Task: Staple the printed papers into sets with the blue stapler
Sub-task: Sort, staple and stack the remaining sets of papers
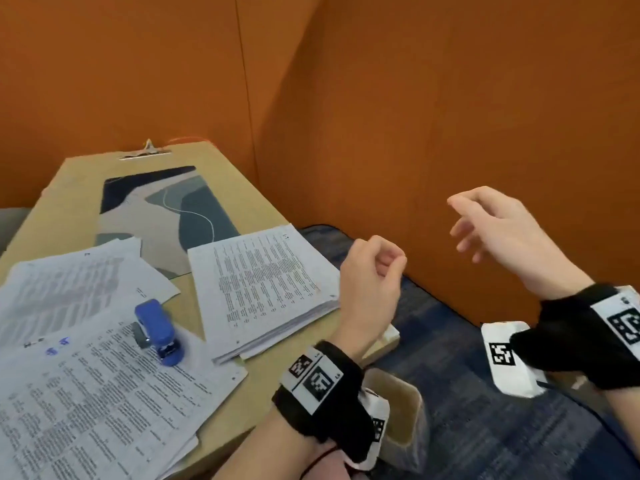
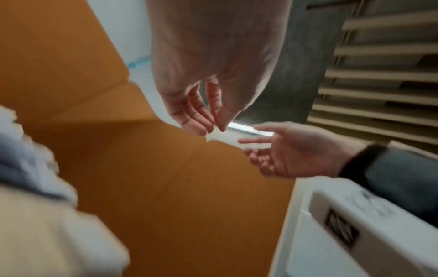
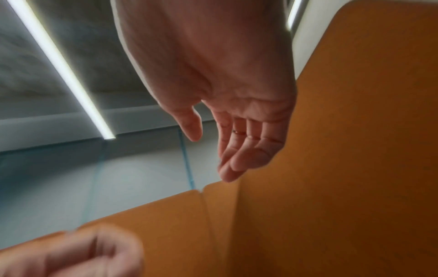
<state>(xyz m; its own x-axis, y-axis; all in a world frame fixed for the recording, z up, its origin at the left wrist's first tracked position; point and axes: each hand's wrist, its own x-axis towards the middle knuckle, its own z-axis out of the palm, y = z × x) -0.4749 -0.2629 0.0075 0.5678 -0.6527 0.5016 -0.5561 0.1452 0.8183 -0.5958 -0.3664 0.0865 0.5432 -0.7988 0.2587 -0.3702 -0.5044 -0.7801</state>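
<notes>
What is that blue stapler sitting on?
The blue stapler lies on a loose spread of printed papers at the near left of the table. The sheets hide whatever is beneath them; bare tabletop shows only beside the spread.

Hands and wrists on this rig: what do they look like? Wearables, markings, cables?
The left hand and right hand are bare, no sleeves. Each wrist wears a black strap with white tags printed with black square markers. A white housing, also marked, hangs under each wrist. A thin dark cable runs along the left forearm.
</notes>
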